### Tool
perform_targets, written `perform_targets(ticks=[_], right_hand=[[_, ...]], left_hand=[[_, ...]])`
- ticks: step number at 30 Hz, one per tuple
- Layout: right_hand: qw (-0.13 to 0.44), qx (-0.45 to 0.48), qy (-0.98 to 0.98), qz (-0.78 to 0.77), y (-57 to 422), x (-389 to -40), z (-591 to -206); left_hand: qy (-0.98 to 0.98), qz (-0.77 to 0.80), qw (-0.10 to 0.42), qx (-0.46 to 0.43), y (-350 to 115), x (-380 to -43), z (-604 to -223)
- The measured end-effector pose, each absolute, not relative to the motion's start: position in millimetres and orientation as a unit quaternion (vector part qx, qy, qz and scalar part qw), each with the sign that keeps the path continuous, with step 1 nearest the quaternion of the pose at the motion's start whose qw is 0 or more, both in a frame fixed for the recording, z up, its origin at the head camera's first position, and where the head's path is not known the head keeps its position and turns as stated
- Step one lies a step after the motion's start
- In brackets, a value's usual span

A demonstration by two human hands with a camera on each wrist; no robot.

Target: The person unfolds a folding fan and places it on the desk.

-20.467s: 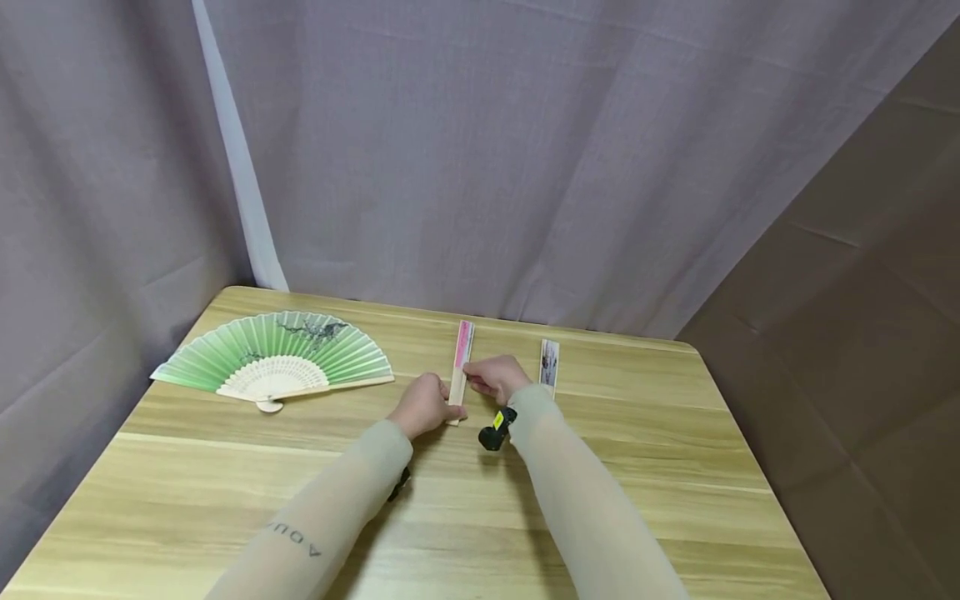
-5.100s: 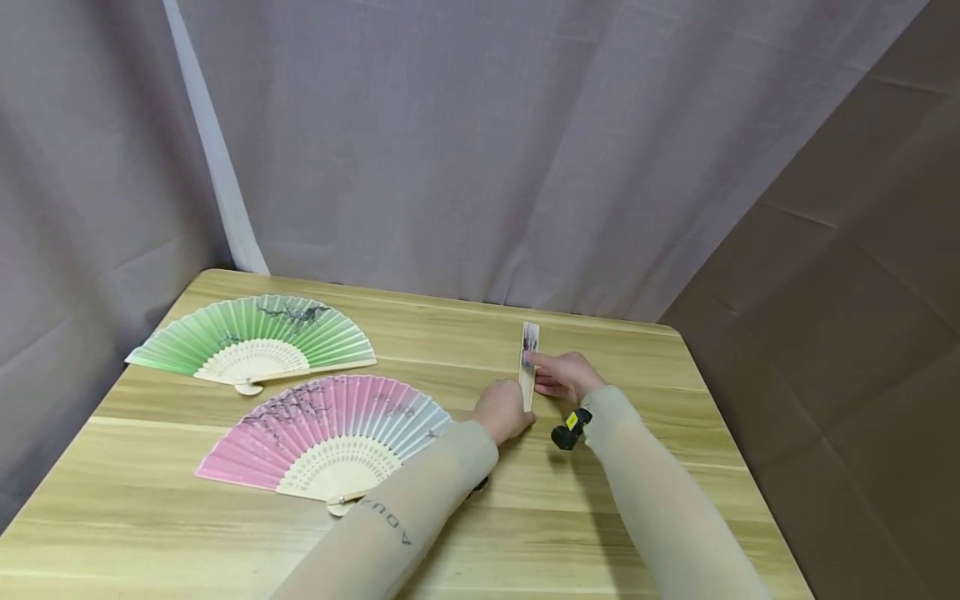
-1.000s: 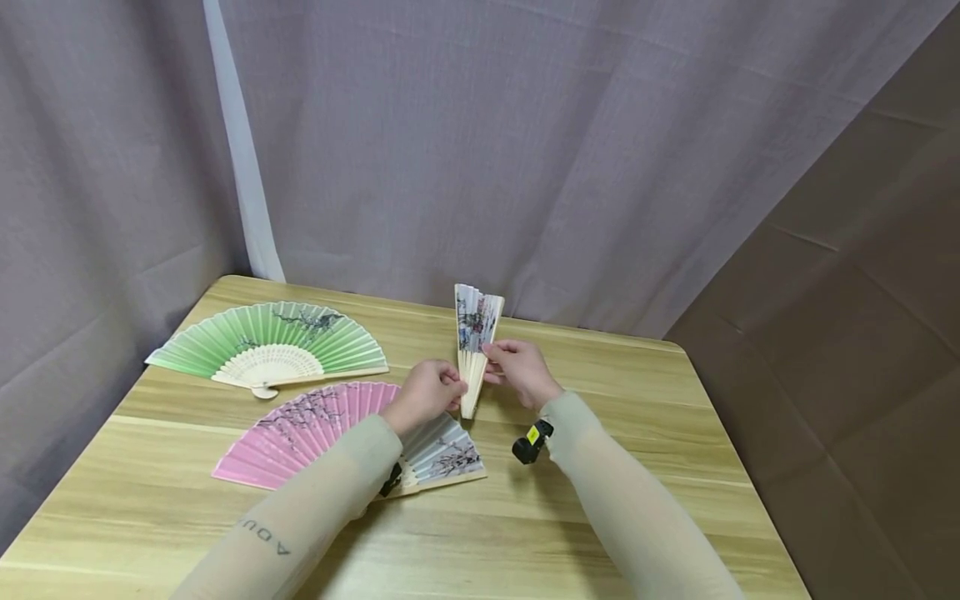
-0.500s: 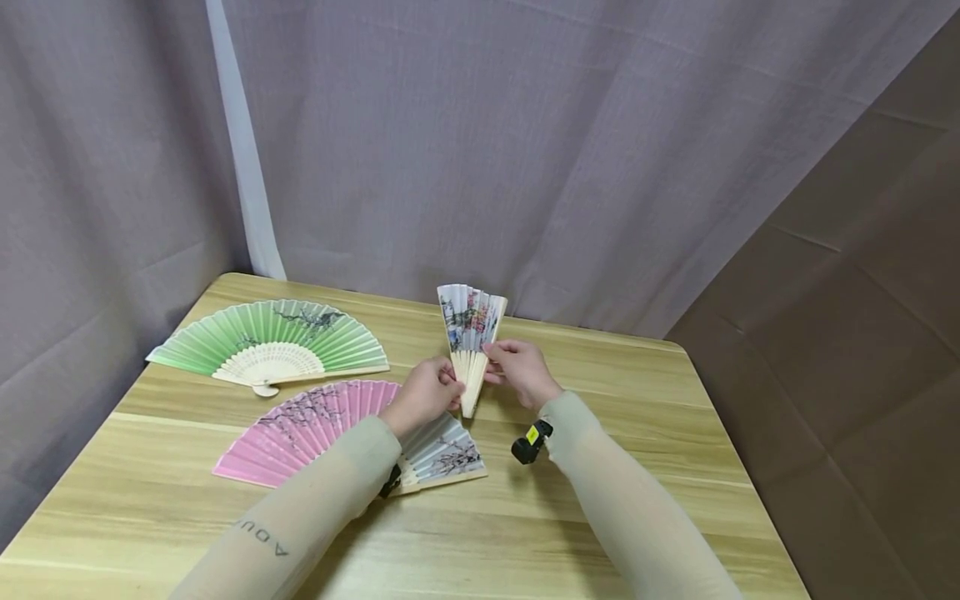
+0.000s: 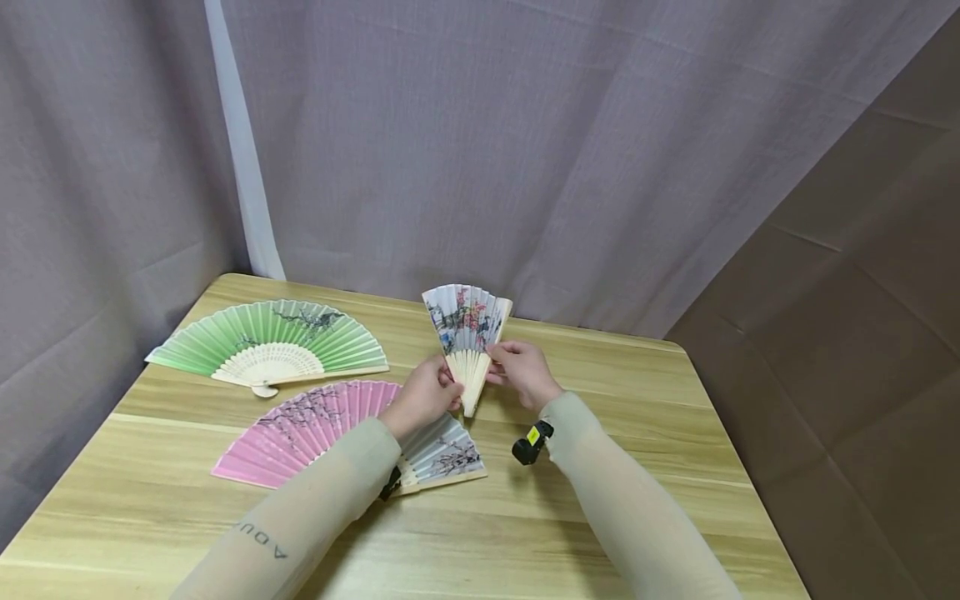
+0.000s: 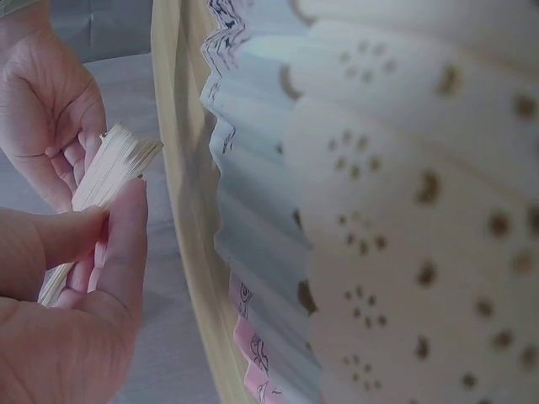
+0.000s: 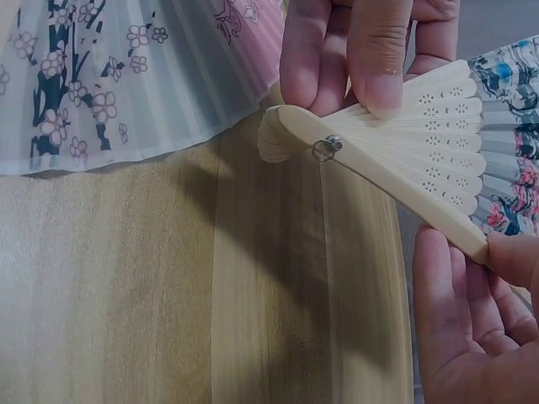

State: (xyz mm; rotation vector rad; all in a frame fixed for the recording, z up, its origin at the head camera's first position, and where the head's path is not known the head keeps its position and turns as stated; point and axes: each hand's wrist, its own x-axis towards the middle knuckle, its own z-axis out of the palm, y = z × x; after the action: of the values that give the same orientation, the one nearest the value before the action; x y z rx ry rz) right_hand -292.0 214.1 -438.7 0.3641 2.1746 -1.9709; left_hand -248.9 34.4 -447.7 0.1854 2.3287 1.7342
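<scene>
Above the table, a white folding fan [image 5: 465,321] with red and blue flower print is partly spread, its narrow end towards me. My left hand [image 5: 427,392] pinches its pale ribs low on the left side. My right hand [image 5: 525,373] holds the right guard stick between thumb and fingers. Up close in the right wrist view, the pierced ribs [image 7: 429,126] fan out from a metal pivot ring [image 7: 327,147]. Beneath my left forearm lies a spread pink and grey-blue folding fan [image 5: 315,433], its middle partly hidden by that arm.
A green folding fan [image 5: 273,333] lies spread at the back left of the wooden table [image 5: 600,492]. Grey curtains [image 5: 465,142] stand behind the back edge, and a brown one [image 5: 847,333] is at the right. Black wrist cameras [image 5: 531,442] hang under the cuffs.
The pink fan, folded in my hands at first, came to lie spread on the table. The flowered fan moved left from the right side, and its folds have been widening leftwards over the last second.
</scene>
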Motion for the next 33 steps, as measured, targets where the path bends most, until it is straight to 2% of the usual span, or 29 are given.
perform_targets(ticks=[10, 19, 33], right_hand=[[0.087, 0.141, 0.730, -0.663, 215.8, -292.8, -438.9], [0.088, 0.161, 0.717, -0.673, 219.1, -292.5, -438.3], [0.073, 0.177, 0.690, -0.698, 219.9, -293.1, -439.7]], left_hand=[[0.788, 0.606, 0.097, 0.051, 33.4, -247.6, -448.7], [0.742, 0.660, 0.117, 0.011, 35.2, -250.0, -447.6], [0.721, 0.685, 0.102, 0.005, 34.7, -247.2, -444.7]])
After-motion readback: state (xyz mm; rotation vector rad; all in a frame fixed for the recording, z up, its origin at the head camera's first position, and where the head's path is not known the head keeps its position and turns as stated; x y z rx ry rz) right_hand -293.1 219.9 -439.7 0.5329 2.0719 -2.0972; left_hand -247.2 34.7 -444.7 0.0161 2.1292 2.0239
